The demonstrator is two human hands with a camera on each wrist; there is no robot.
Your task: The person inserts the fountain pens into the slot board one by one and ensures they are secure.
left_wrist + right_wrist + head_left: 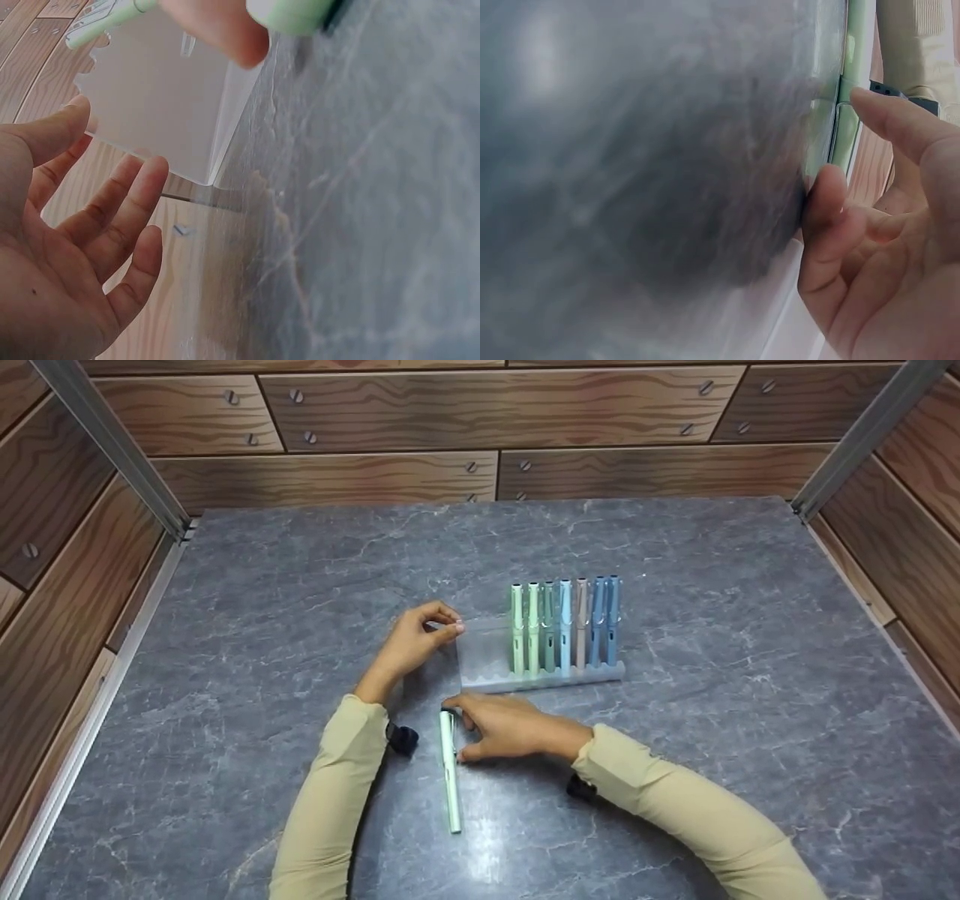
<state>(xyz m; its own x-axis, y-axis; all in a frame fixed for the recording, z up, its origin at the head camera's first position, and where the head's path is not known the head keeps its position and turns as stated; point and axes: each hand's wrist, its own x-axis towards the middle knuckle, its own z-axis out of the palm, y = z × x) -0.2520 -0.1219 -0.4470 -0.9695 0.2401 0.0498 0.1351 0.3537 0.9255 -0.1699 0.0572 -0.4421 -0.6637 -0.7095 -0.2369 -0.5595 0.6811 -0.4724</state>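
Note:
A clear pen rack (484, 649) stands mid-table with several capped pens upright in its right part. My left hand (414, 639) pinches the rack's upper left corner between thumb and forefinger; in the left wrist view the other fingers of that hand (82, 247) spread below the clear panel (161, 97). In front of the rack, a light green pen (451, 787) lies on the table, its cap end toward the rack. My right hand (517, 727) holds it at the cap, forefinger at the end and thumb along the side. The right wrist view shows thumb and fingertips against the pen (845, 131).
Racked pens run from light green (517, 622) through dark green (550, 630), pale blue (565, 622) and greyish (581, 622) to blue (613, 619). The grey marbled table (712, 660) has wood-patterned walls (487, 412) and metal posts (124, 442) around it.

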